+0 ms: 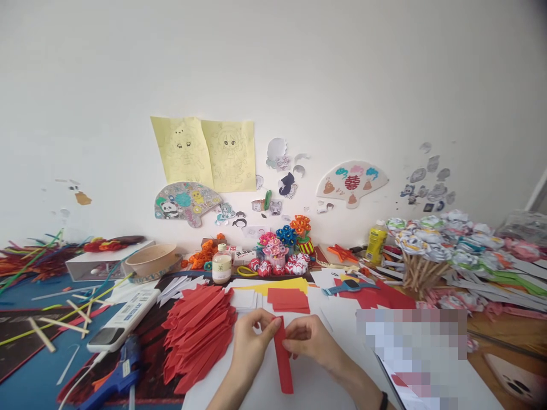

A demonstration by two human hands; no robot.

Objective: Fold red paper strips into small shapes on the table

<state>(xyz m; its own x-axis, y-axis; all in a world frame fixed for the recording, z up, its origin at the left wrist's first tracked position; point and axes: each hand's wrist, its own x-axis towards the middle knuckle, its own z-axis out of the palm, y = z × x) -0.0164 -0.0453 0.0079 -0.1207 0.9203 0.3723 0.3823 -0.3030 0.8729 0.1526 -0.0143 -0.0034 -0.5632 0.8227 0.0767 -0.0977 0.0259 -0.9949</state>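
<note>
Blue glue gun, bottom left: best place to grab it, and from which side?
Take the glue gun by its blue body, from above. It lies flat on its side on the dark mat, so the broad flank faces up. Its cord trails left and the stack of red paper strips crowds its right. Both hands hold a red strip.

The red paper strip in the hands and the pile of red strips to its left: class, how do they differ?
1. The red strip is a single piece pinched at its top by the left hand and right hand; the pile of strips lies untouched on the table.
2. The red strip points straight toward the camera; the pile of strips slants, overlapping and fanned out.
Both are the same red paper, long and narrow.
</note>
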